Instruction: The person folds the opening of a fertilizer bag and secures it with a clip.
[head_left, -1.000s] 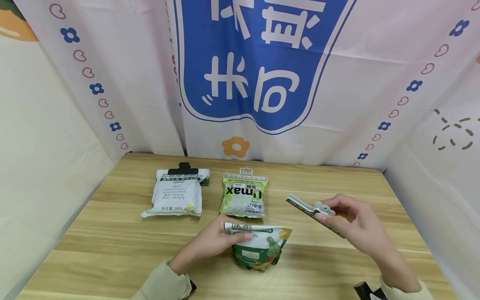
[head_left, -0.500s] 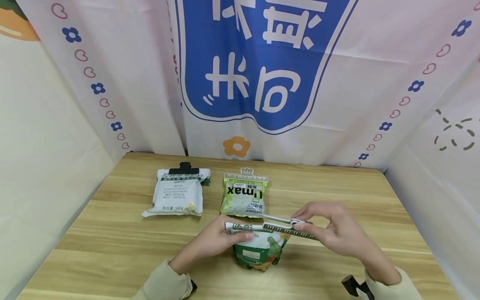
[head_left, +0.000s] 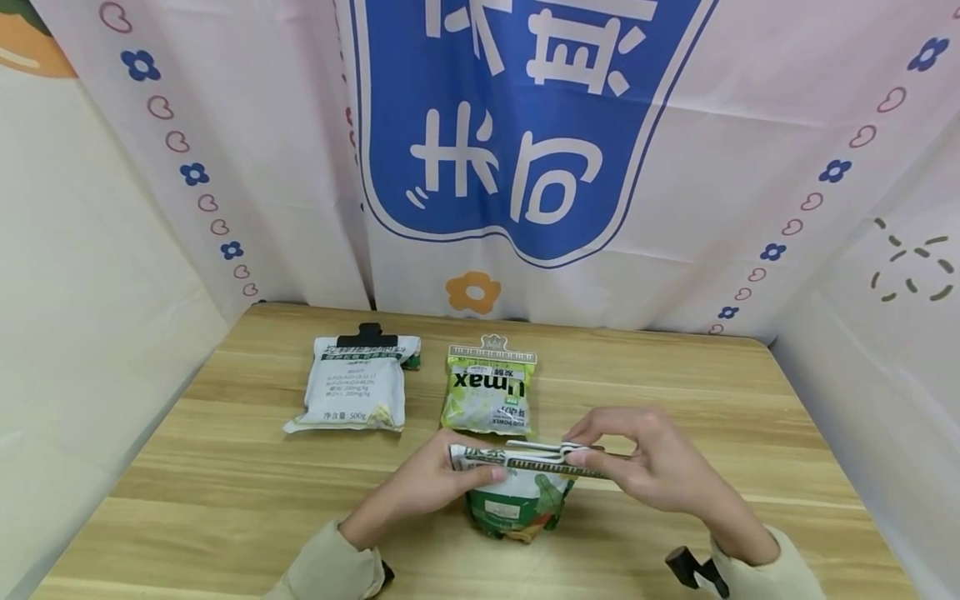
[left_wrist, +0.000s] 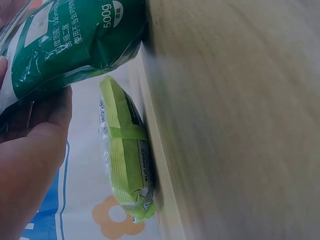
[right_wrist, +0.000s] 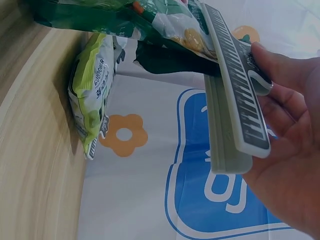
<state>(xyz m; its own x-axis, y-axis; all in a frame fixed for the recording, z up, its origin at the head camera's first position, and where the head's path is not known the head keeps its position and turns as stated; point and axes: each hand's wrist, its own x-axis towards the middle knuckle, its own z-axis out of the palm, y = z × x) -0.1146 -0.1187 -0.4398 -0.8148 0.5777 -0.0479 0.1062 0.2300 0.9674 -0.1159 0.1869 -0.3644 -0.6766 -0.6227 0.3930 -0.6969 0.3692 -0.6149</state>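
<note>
My left hand (head_left: 423, 482) grips the folded top of a green and white 500g bag (head_left: 517, 506) at its left end, thumb on the front. The bag stands upright near the table's front. At the bag's top right, my right hand (head_left: 648, 458) pinches the handles of a long pale bag clip (right_wrist: 239, 90) with a piano-key print. In the right wrist view the clip's two bars stand apart, with the bag's top edge between them at one end. The left wrist view shows the bag's green lower part (left_wrist: 75, 45) and my left fingers behind it.
Behind the held bag lies a lime-green Umax bag (head_left: 486, 400) with a clear clip (head_left: 491, 354) on its top. To its left lies a white bag (head_left: 356, 392) with a black clip (head_left: 367, 337). A printed curtain (head_left: 675, 208) hangs behind the wooden table (head_left: 225, 500).
My right hand has brought the clip leftward from beside the bag and slid its spread bars over the bag's top right edge. My left hand has kept its hold in place.
</note>
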